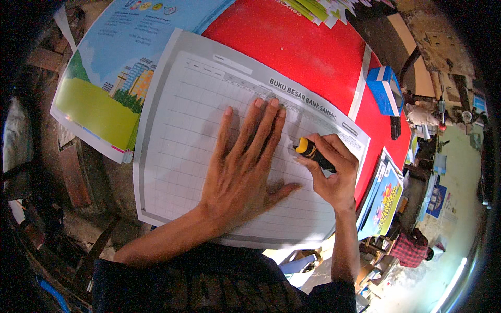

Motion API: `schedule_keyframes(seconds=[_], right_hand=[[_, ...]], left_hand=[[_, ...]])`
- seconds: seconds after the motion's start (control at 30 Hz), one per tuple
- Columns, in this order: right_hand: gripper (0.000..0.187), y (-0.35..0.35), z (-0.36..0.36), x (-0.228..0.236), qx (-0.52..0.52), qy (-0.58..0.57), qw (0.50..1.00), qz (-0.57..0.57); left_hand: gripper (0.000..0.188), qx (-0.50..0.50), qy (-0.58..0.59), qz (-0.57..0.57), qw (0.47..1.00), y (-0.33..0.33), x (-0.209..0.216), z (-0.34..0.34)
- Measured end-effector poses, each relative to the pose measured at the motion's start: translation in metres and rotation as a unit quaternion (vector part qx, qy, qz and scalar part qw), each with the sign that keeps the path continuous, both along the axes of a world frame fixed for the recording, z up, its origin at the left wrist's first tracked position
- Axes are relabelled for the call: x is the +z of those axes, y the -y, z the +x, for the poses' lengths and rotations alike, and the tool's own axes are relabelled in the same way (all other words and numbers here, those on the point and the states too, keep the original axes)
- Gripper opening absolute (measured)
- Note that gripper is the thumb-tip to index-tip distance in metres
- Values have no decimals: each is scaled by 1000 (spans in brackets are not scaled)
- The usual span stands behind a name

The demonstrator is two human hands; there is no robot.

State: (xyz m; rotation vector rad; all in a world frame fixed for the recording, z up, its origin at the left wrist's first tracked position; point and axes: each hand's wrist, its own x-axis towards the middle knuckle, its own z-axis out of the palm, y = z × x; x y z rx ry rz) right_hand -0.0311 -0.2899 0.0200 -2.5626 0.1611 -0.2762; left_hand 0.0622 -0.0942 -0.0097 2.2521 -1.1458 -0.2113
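– Grip status?
– My right fingers [339, 151] wrap a black-and-yellow tool [308, 148]; left fingers [249, 128] flat, slightly spread, gripping nothing.
– Sheet?
– Ruled sheet [177, 151] under both, on the red bench [292, 47].

Matt paper sheet [177, 156], smooth tabletop [292, 47], plastic-looking tool [308, 148].

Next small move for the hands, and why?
Probably shift the left hand slightly leftward: it lies flat on the printed sheet, and the right hand grips a black-and-yellow tool whose yellow end points toward it from close by.
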Motion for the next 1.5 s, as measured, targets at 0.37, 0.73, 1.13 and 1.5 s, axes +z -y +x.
schedule_keyframes(seconds=[0.37,0.73,1.13,1.5], right_hand=[[43,3,5,9,50,0,999,-9],[43,3,-7,1,55,-1,993,103],[43,-4,-37,-14,7,99,994,46],[43,-37,-78,25,-72,-11,990,124]], left_hand=[[122,14,-13,-36,999,0,-2,-1],[122,-5,8,-17,1000,1,2,-1],[117,-10,16,-45,999,-4,-2,0],[73,-54,112,30,992,-23,-5,2]])
